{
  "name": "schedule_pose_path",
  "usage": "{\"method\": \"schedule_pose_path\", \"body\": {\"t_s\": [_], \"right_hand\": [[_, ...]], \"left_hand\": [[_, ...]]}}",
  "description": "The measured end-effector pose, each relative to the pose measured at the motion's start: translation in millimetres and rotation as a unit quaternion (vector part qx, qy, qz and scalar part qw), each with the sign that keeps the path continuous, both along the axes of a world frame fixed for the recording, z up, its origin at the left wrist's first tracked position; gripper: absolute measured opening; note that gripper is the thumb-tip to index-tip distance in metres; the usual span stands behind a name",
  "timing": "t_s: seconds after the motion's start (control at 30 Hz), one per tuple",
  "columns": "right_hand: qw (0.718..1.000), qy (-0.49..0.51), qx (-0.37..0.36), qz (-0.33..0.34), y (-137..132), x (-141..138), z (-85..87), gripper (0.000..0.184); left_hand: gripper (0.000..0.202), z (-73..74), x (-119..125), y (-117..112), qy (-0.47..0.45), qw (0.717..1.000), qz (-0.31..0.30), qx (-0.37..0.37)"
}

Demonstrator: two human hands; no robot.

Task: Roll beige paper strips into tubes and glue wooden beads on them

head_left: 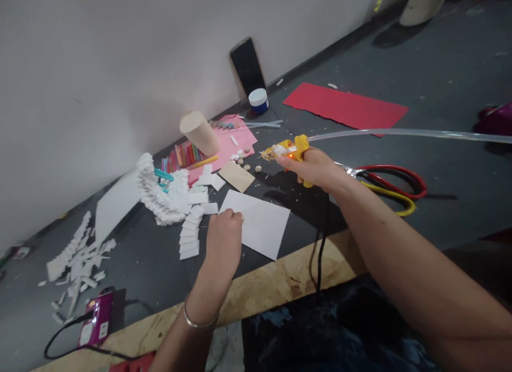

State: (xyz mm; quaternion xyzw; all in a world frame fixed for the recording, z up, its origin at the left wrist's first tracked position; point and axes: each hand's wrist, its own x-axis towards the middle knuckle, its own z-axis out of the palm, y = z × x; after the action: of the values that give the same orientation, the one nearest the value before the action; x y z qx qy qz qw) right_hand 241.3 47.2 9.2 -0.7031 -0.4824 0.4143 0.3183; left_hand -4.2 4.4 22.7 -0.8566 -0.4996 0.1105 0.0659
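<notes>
My right hand [318, 169] is wrapped round a yellow hot glue gun [298, 147] with a small orange light lit. A long clear glue stick [384, 132] runs out of its back, and strands of glue cling about the nozzle, which points left. My left hand [226, 238] is closed over the left side of a white sheet of card [266, 222]. Something small and pale shows at its fingertips, too little to name. Several small pebbles [247, 167] and a tan card [237, 176] lie beyond the white card.
White foam pieces [190, 238] and a ruffled white foam form [160, 201] lie left. Scissors [384, 182] rest under my right forearm. Farther back are a cream cylinder [200, 132], a lidded jar [258, 101], a phone [248, 65] and red paper [346, 108]. A black cable [321, 254] crosses the table edge.
</notes>
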Motion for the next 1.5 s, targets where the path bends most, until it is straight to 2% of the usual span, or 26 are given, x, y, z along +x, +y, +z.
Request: {"method": "schedule_pose_path", "body": {"t_s": [0.2,0.37,0.5,0.67,0.8,0.93,1.07,1.17,1.27,1.37,1.5], "right_hand": [[0.999,0.007,0.003,-0.034,6.1,12.0,-6.0,0.045],[0.998,0.039,0.03,-0.046,13.1,20.1,-21.6,0.04],[0.998,0.031,0.036,-0.046,14.2,22.4,-24.7,0.03],[0.998,0.0,0.047,-0.04,13.4,22.9,-23.7,0.02],[0.996,-0.037,0.071,-0.03,14.1,23.7,-26.4,0.018],[0.993,-0.098,0.068,-0.007,13.7,25.2,-25.8,0.019],[0.983,-0.17,0.069,0.019,12.7,27.2,-23.6,0.026],[0.973,-0.219,0.065,0.04,12.8,28.4,-22.6,0.029],[0.965,-0.254,0.059,0.039,13.1,28.6,-20.9,0.029],[0.963,-0.265,0.05,0.018,13.1,28.4,-18.8,0.029],[0.965,-0.258,0.049,0.016,11.8,28.2,-18.1,0.031]], "left_hand": [[0.025,6.7,14.7,-8.6,0.068,0.998,0.004,0.0],[0.028,1.5,19.5,-13.9,0.088,0.996,0.004,0.021],[0.032,-2.1,16.7,-13.1,0.084,0.996,0.003,0.032],[0.032,-6.2,7.6,-9.7,0.025,0.999,-0.006,0.039],[0.029,-7.8,-0.5,-5.3,-0.072,0.997,0.003,0.022],[0.023,-3.0,-5.9,2.4,-0.184,0.982,0.023,-0.039],[0.02,1.0,-8.4,11.4,-0.244,0.965,0.068,-0.065],[0.013,2.7,-9.0,16.6,-0.255,0.957,0.104,-0.087],[0.001,5.7,-8.1,20.1,-0.241,0.957,0.109,-0.119],[0.004,8.8,-6.5,22.3,-0.229,0.958,0.107,-0.137],[0.006,10.3,-3.6,21.3,-0.21,0.965,0.101,-0.121]]}}
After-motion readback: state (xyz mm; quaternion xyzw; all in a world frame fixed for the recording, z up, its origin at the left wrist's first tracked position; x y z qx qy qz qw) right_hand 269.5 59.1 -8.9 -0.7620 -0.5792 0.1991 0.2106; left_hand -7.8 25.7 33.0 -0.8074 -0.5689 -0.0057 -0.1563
